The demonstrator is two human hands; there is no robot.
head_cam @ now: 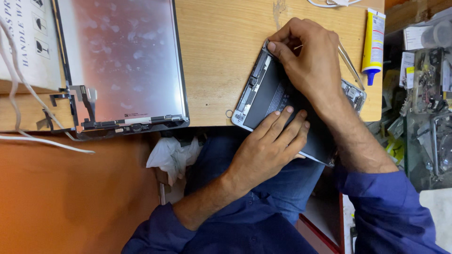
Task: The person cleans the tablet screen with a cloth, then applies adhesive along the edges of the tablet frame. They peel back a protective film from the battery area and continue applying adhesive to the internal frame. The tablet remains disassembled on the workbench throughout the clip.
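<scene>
Frosted glass of a detached screen panel (pixel 125 61) is lying at the left of the wooden table (pixel 216 56), its flex cables trailing off the near edge. White crumpled tissue (pixel 172 155) is sitting below it. Further right, the left hand (pixel 268 146) is resting open, fingers flat, on the black battery of an opened tablet (pixel 263 91) overhanging the table edge. The right hand (pixel 308 61) is pinching a thin tool at the tablet's upper corner. Metal tweezers (pixel 351 63) and a yellow glue tube (pixel 373 42) are lying just beyond.
</scene>
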